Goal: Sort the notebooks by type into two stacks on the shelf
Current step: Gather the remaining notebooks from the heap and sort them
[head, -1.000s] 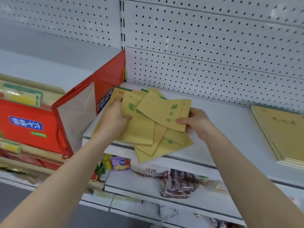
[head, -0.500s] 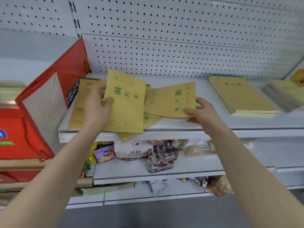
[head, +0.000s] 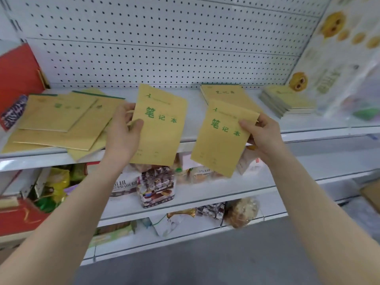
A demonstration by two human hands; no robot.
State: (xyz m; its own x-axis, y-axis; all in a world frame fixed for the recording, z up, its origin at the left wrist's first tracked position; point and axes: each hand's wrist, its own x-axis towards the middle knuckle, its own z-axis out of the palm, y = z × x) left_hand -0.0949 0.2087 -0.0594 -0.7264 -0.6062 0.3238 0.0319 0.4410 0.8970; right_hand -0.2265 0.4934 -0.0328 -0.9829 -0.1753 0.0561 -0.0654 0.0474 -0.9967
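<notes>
Pinching left notebook (head: 160,128) in my left hand (head: 121,134), right notebook (head: 220,140) in my right hand (head: 262,134), both aloft before shelf (head: 304,125). Likely light, thin, floppy; best held at edge, thumb on cover.

Bright, even, almost shadowless light; edges smear with motion blur, wide-angle bending the shelf lines, centre fairly sharp.

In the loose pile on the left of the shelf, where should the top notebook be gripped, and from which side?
Probably pinch the top notebook at its near right corner, coming from the open front of the shelf. It lies flat on a wider notebook, so that corner gives an exposed edge to lift with a thumb. The pegboard closes off the back.
</notes>
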